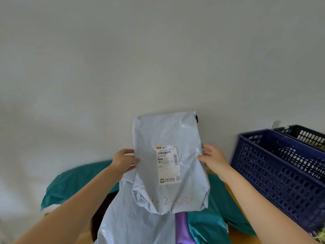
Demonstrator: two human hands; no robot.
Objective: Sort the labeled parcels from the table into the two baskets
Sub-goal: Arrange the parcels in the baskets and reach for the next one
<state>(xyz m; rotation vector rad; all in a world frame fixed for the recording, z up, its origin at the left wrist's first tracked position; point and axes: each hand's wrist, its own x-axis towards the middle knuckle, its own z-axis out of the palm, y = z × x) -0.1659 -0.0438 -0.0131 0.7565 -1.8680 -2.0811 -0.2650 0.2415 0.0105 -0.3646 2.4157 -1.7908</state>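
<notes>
Up goes the grey parcel (pixel 167 131), held upright in front of the wall (pixel 158 59), and much is hard to read: the fine print on its white label (pixel 168 164) is too small, only "U382" shows, and the red handwriting (pixel 169 201) near its bottom edge is smeared. A small black bit peeks from behind its top right corner, and what that is cannot be told. The left hand (pixel 124 162) pinches the parcel's left edge and the right hand (pixel 213 160) its right edge, thumbs on the front, fingers largely hidden behind. Below the held parcel lies the pile: a second grey parcel (pixel 133 217) cut off by the frame, a purple parcel (pixel 182 229) mostly buried, a teal parcel (pixel 75 182) to the lower left and a second teal parcel (pixel 211 224) to the lower right, with a dark shape (pixel 105 205) under the left forearm. Only slivers of the yellow desk (pixel 235 233) show. Right of the held parcel stands the blue basket (pixel 281 173), with the black basket (pixel 306 136) just behind it, and their contents cannot be made out through the slots.
</notes>
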